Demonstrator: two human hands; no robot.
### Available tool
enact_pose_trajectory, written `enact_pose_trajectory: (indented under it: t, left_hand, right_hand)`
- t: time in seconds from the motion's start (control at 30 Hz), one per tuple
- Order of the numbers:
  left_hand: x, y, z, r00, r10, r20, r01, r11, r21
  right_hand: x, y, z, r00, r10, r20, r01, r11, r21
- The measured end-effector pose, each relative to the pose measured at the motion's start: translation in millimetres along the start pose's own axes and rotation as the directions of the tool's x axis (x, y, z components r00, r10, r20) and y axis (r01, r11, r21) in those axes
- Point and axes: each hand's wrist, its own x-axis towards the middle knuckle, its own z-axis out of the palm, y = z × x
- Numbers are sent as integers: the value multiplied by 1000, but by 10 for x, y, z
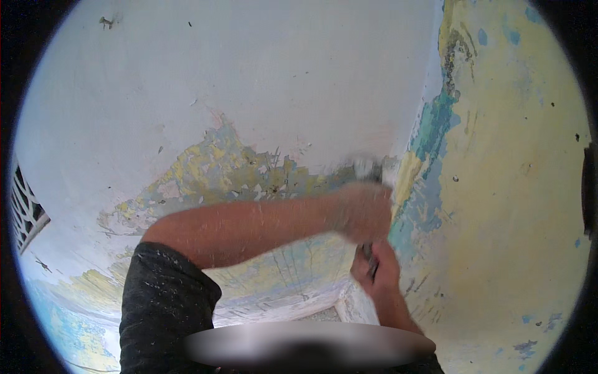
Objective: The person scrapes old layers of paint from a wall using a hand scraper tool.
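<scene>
My left arm crosses from the lower left, and my left hand is closed and smeared by motion near the wall corner. A greyish-white blade end of a scraper shows blurred just past this hand, against the wall's peeling patch. Just below, my right hand is wrapped round the scraper's dark handle. The handle's middle is hidden by my left hand. Around the blade, the peeling patch shows yellow, olive and grey layers under the whitish paint.
The pale wall meets a yellow wall at a corner with exposed green and blue paint. A vent grille sits at far left. A blurred, pale curved object covers part of the lower edge.
</scene>
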Motion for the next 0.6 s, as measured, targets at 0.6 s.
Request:
enact_pose_trajectory:
  t: [0.6]
  left_hand:
    - [-24, -124, -35, 981, 62, 181, -46, 994, -95]
  right_hand:
    - [39, 38, -35, 985, 119, 124, -136, 982, 134]
